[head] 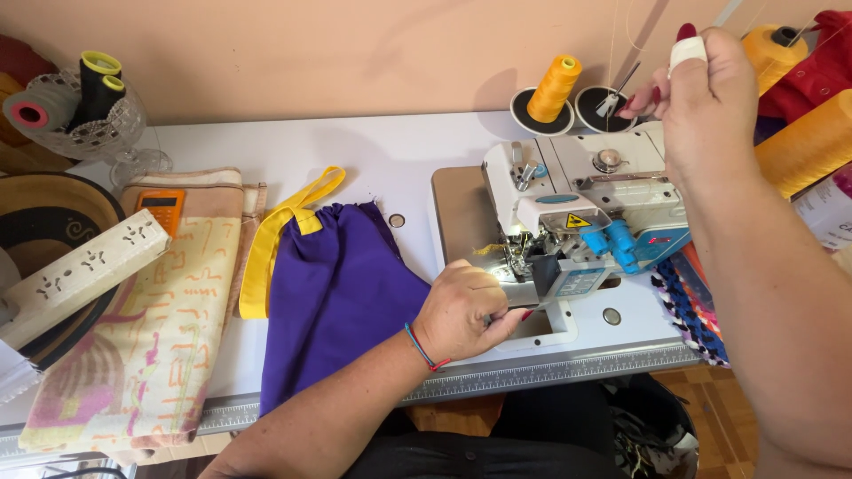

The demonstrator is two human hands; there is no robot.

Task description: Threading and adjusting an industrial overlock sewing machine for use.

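My left hand (pixel 466 312) rests on the white table in front of the overlock sewing machine (pixel 581 213), its fingers pinched on something small at the machine's front plate, beside the purple fabric with a yellow strap (pixel 333 293). My right hand (pixel 701 98) is raised above the machine at the back right, with a white bandage on one finger. Its fingers pinch a thin thread that runs up near the orange thread cone (pixel 553 89) and a small metal thread guide. What the left fingers hold is too small to tell.
A patterned cloth (pixel 160 328) with an orange calculator (pixel 161 206) lies at left, with a white power strip (pixel 80 270) over a dark basket. A glass bowl of spools (pixel 84 111) stands far left. More orange cones (pixel 803 142) and red fabric sit at right.
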